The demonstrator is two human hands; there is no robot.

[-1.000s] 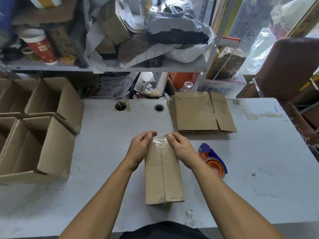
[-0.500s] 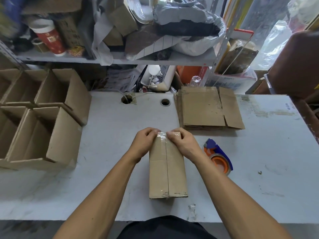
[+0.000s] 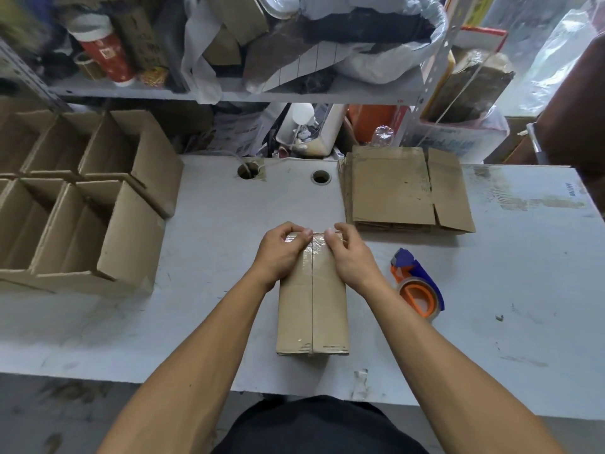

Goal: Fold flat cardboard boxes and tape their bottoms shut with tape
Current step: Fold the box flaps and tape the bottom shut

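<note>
A folded cardboard box [image 3: 312, 299] stands bottom-up at the middle of the worktop [image 3: 510, 290]. The left hand [image 3: 281, 253] and right hand [image 3: 350, 257] curl their fingers [image 3: 299, 235] over its far edge, pressing clear tape [image 3: 309, 253] down. A tape dispenser [image 3: 417, 283] lies just right.

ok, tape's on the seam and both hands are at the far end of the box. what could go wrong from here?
1. Both hands work only the far end of the box; the clear tape nearer the person may be left unpressed and could lift.
2. The near flap edges look ragged, so the seam there might gap.
3. The tape dispenser lies close by the right forearm and could get knocked.
</note>
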